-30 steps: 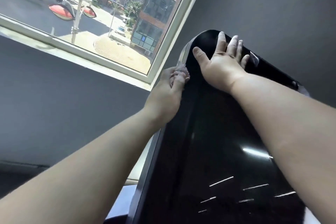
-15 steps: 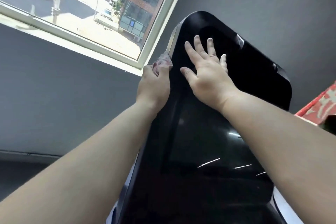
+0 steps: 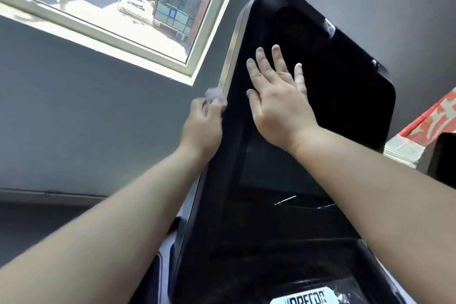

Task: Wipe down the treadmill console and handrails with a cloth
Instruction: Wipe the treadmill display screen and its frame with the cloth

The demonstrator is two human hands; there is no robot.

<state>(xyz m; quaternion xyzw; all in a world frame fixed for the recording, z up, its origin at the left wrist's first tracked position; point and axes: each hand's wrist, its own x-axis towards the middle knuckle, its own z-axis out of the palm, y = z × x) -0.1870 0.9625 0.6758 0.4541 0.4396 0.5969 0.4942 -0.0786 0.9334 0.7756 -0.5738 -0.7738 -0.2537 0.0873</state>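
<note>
The glossy black treadmill console (image 3: 340, 96) rises tilted through the middle and right of the head view, with a silver strip down its left edge. My left hand (image 3: 202, 123) grips a small greyish-pink cloth (image 3: 216, 95) and holds it against that left edge, about halfway up. My right hand (image 3: 278, 99) lies flat on the dark screen with its fingers spread, holding nothing. The handrails are out of view.
A white-framed window (image 3: 138, 42) looking onto a street fills the upper left, set in a grey wall (image 3: 86, 118). A red patterned object (image 3: 434, 118) stands at the right edge. A white label (image 3: 303, 300) sits at the console's base.
My left hand has slid the cloth down the console's left edge from near the top corner. My right hand has moved down the screen with it, from the top rim to the upper middle.
</note>
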